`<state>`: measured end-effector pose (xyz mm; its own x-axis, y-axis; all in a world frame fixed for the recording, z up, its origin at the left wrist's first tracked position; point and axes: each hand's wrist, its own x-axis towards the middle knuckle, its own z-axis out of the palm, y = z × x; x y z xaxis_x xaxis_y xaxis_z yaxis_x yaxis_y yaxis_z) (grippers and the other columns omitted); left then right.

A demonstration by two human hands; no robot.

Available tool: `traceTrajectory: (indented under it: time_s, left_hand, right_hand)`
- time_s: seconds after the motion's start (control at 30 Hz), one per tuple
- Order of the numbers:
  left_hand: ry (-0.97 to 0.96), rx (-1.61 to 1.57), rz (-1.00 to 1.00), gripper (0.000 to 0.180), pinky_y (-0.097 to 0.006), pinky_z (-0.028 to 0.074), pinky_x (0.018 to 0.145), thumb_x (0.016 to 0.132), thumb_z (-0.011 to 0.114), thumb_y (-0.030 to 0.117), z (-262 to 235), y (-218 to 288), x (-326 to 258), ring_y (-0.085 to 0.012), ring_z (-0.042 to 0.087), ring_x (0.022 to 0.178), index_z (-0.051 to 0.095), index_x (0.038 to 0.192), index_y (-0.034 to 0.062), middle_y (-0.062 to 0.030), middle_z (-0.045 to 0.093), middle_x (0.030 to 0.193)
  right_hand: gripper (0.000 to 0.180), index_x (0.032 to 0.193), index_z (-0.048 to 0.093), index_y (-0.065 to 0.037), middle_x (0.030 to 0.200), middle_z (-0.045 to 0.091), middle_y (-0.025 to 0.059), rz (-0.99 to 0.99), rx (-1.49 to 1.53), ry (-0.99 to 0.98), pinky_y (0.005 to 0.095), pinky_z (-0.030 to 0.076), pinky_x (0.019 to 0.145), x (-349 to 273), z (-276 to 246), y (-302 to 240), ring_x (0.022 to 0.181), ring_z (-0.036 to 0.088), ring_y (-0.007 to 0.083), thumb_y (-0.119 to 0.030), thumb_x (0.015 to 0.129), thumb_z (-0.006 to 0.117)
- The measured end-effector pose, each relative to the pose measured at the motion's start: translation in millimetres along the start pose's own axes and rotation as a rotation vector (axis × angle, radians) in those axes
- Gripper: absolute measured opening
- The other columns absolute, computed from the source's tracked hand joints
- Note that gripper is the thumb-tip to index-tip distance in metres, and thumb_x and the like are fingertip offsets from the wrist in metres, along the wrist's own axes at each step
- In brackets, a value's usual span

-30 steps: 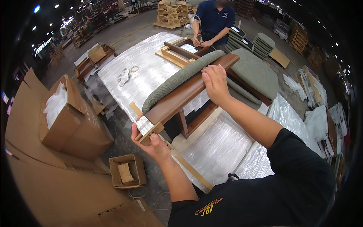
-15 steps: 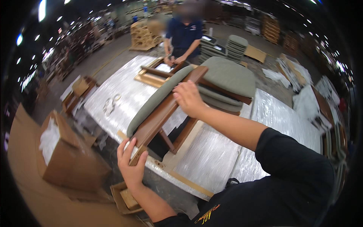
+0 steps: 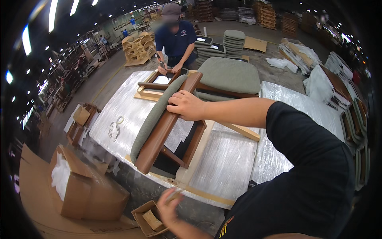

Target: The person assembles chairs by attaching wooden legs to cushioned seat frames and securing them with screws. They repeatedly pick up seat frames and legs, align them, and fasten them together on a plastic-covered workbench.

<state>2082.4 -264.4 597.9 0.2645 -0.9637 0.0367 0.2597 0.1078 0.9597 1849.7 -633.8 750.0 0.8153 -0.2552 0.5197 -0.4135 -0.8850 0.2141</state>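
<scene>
Film-wrapped table [image 3: 227, 159]; right hand [image 3: 186, 105] outstretched, grip clasping brown rail [image 3: 158, 139]; left hand [image 3: 168, 208] low, grip around blurred tan piece [image 3: 174, 195].

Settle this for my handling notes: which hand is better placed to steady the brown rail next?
Probably the right hand: it grips the brown rail. The left hand, blurred, is off the rail, near the small open box.

A brown wooden chair frame [image 3: 161, 137], a long grey-green fabric pad [image 3: 155, 113] along it, lies slantwise on the silvery plastic-wrapped worktable [image 3: 227, 155]; off the frame's near end is a small tan piece [image 3: 174, 195], perhaps wood, blurred.
</scene>
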Motion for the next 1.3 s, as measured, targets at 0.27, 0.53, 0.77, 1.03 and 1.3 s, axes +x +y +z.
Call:
traceTrajectory:
  time_s: [0.27, 0.53, 0.77, 1.03, 1.3]
  left_hand:
    - [0.202, 0.667, 0.275, 0.048, -0.046, 0.054, 0.096, 0.08, 0.089, 0.021, 110, -183, -17, -0.0371, 0.064, 0.115, 0.074, 0.124, 0.0093, -0.0187, 0.063, 0.129]
    - [0.11, 0.814, 0.376, 0.046, -0.048, 0.054, 0.093, 0.08, 0.087, 0.023, 115, -167, -18, -0.044, 0.062, 0.113, 0.073, 0.121, 0.0089, -0.0241, 0.061, 0.126]
    - [0.015, 0.824, 0.373, 0.047, -0.052, 0.049, 0.1, 0.085, 0.083, 0.021, 106, -183, -19, -0.0429, 0.06, 0.117, 0.069, 0.125, 0.0012, -0.0232, 0.059, 0.131]
    - [-0.037, 0.901, 0.234, 0.042, -0.048, 0.048, 0.102, 0.091, 0.077, 0.017, 120, -173, -22, -0.0383, 0.059, 0.119, 0.068, 0.127, -0.0025, -0.0206, 0.061, 0.128]
    - [0.247, 0.446, -0.325, 0.051, -0.037, 0.059, 0.064, 0.096, 0.075, 0.019, 215, -176, -52, -0.0269, 0.068, 0.094, 0.058, 0.141, 0.0027, -0.0162, 0.067, 0.127]
  right_hand:
    - [0.04, 0.111, 0.063, -0.008, 0.114, 0.061, 0.0107, -0.036, 0.09, 0.053, 0.045, 0.046, 0.093, 4, -5, 20, 0.111, 0.061, 0.0309, -0.008, 0.072, 0.075]
    - [0.043, 0.114, 0.064, -0.009, 0.113, 0.063, 0.0142, 0.183, -0.145, 0.465, 0.0478, 0.052, 0.091, 36, -142, 76, 0.11, 0.062, 0.0378, -0.002, 0.074, 0.076]
    - [0.036, 0.11, 0.066, -0.015, 0.105, 0.066, 0.0094, 0.583, -0.495, 0.219, 0.0479, 0.056, 0.083, -113, -302, 62, 0.102, 0.069, 0.0336, -0.022, 0.075, 0.073]
    - [0.043, 0.097, 0.074, -0.006, 0.091, 0.073, 0.0181, 1.309, -0.531, -0.065, 0.0492, 0.054, 0.076, -393, -390, 75, 0.089, 0.07, 0.0384, -0.025, 0.059, 0.081]
    - [0.048, 0.092, 0.079, -0.002, 0.088, 0.075, 0.0222, 2.266, -0.226, 0.14, 0.0433, 0.057, 0.075, -712, -385, -43, 0.085, 0.073, 0.0377, -0.025, 0.051, 0.085]
